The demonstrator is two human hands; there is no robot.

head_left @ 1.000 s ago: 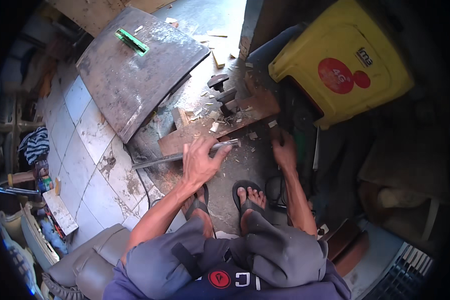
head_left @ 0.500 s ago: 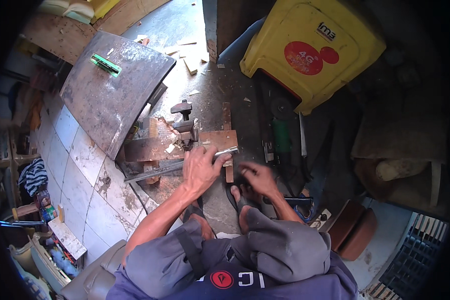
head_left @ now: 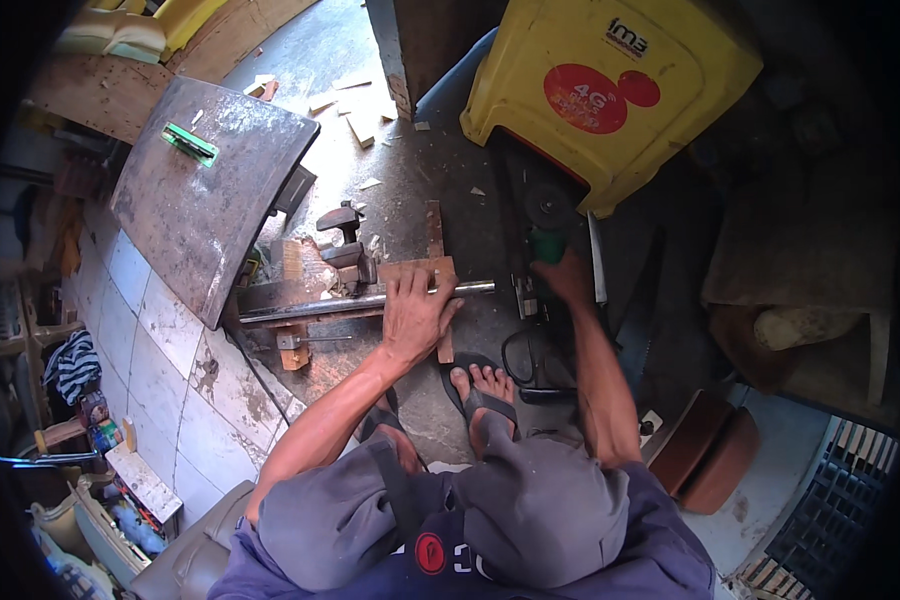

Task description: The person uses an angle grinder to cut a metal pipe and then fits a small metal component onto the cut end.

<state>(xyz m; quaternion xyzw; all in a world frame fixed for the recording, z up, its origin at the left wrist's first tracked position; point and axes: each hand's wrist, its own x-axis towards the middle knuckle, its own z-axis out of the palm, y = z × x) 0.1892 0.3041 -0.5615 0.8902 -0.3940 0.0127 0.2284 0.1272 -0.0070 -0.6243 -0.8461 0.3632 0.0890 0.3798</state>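
My left hand (head_left: pixel 416 318) gripped the bar (head_left: pixel 330 306), its long axis left to right over the wood (head_left: pixel 420 266); the grinder (head_left: pixel 547 244) lay rightward, at my right hand (head_left: pixel 567 278), whose grip I couldn't tell.

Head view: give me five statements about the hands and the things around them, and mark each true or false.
1. The left hand holds the metal bar. True.
2. The right hand is on the metal bar too. False: it is at the green grinder.
3. The green strip lies on the yellow stool. False: the green strip lies on the dark panel.
4. The striped cloth is on the left side of the view. True.
5. The person's feet are bare. False: they wear sandals.
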